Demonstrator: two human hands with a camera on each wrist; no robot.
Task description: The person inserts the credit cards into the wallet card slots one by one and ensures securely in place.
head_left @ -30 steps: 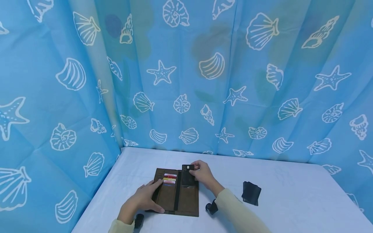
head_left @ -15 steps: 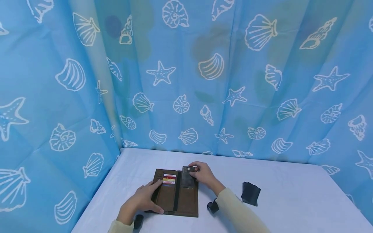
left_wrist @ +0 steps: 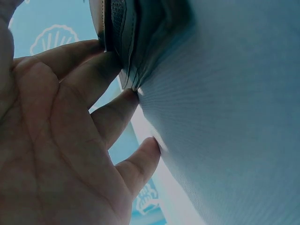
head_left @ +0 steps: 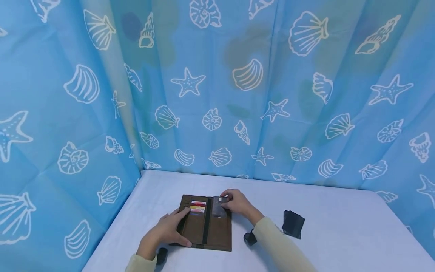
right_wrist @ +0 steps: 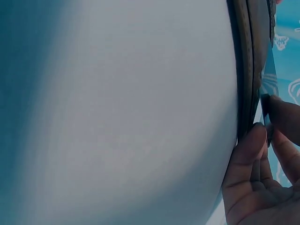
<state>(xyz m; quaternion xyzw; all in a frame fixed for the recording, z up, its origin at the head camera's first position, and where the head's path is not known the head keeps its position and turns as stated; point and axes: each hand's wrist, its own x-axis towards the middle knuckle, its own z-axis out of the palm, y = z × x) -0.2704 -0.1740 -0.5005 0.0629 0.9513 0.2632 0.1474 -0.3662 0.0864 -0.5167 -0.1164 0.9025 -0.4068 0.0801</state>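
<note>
A long brown wallet [head_left: 218, 236] lies spread flat on the white-covered table, with several colourful cards [head_left: 198, 207] in the slots of its left half. My left hand [head_left: 167, 229] rests on the wallet's left side, fingers spread and thumb at the lower edge. The left wrist view has those fingertips [left_wrist: 108, 65] against the wallet's edge. At the top of the right half, my right hand [head_left: 238, 203] pinches a dark bank card [head_left: 218, 210] with a chip by its upper right corner. In the right wrist view, the card [right_wrist: 270, 79] stands edge-on between thumb and fingers, beside the wallet's layers.
To the right lies a small stack of black cards [head_left: 293, 224]. A black wrist device [head_left: 250, 238] shows under the right forearm and another black device [head_left: 162, 256] beside the left wrist. A blue shell-patterned curtain [head_left: 217, 94] rises behind the table [head_left: 346, 226].
My right hand has moved slightly down, and the card has slid lower over the wallet's right half. Its face has turned from black to greyish with glare. My left hand has stayed put.
</note>
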